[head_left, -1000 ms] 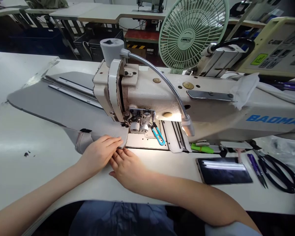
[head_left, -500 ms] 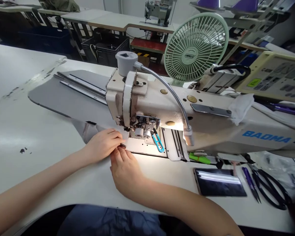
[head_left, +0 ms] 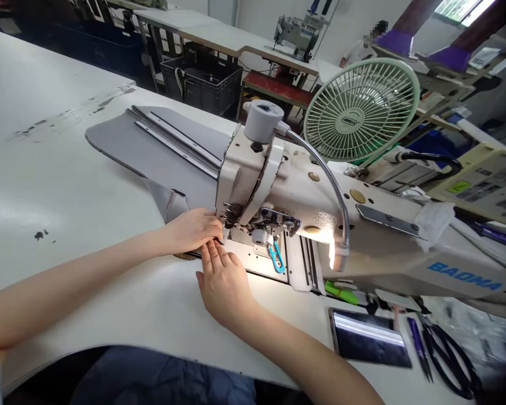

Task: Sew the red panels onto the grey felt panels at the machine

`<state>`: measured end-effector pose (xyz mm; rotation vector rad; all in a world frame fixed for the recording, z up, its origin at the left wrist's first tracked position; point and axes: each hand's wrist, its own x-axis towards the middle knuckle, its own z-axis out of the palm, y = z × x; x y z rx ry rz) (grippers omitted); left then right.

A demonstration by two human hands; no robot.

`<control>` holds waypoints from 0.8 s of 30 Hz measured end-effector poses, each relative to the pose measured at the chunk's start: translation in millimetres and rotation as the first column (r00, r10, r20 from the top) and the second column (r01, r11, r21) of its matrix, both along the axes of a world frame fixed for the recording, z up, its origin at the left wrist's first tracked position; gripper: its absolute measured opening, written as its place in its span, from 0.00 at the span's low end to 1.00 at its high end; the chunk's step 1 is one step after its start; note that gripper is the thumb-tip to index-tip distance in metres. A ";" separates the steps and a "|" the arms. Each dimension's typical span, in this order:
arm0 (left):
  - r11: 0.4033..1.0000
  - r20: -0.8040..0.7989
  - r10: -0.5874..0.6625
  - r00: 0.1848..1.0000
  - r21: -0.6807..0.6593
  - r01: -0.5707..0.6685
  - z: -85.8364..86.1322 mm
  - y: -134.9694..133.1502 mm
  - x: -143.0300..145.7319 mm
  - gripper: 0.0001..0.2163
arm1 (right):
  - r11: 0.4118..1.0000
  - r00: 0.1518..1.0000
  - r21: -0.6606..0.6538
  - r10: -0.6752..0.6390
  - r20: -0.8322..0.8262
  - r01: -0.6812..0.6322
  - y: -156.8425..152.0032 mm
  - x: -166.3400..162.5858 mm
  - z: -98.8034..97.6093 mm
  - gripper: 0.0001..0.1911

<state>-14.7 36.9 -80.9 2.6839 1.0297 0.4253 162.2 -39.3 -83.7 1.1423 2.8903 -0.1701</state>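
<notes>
A cream sewing machine [head_left: 320, 208] stands on the white table [head_left: 67, 197]. A grey piece of fabric [head_left: 152, 157] runs from the far left under the machine head. My left hand [head_left: 194, 229] lies on the fabric's near end, fingers together, pressing it just left of the presser foot [head_left: 231, 216]. My right hand [head_left: 223, 278] rests flat in front of the needle plate, fingers stretched toward the fabric's edge and touching the left hand's fingertips. The fabric end under my hands is mostly hidden.
A blue thread snip [head_left: 276, 257] lies on the machine bed. A phone [head_left: 369, 340], purple snips [head_left: 419, 346] and black scissors [head_left: 451, 354] lie at the right front. A green fan [head_left: 362, 112] and a control box [head_left: 484, 180] stand behind the machine. Other sewing tables fill the background.
My view has swung, so the machine now sits more to the right. Both hands have pushed forward toward the presser foot, and the fabric end has slid under the machine head.
</notes>
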 end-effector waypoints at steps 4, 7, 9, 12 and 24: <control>0.998 -0.029 0.012 0.999 0.069 -0.010 -1.8 7.6 2.3 0.11 | 1.000 1.000 0.007 -0.020 -0.013 0.020 5.6 0.7 1.9 0.30; 0.995 -0.082 -0.022 0.996 0.095 0.030 0.3 13.7 3.0 0.10 | 0.999 0.998 0.018 -0.036 -0.049 0.037 10.2 1.2 0.6 0.31; 0.992 -0.108 -0.034 0.994 0.114 0.047 1.9 16.8 2.4 0.10 | 0.999 0.997 0.021 -0.047 -0.066 0.049 13.1 1.5 -1.6 0.31; 0.988 -0.132 -0.011 0.991 0.151 0.031 1.8 20.5 0.9 0.13 | 0.997 0.994 0.036 -0.063 -0.089 0.066 16.4 2.2 -6.6 0.31; 0.972 -0.088 0.039 0.995 0.233 -0.017 -13.4 29.9 5.9 0.11 | 0.983 0.981 0.135 -0.105 -0.163 0.127 19.6 4.0 -17.9 0.29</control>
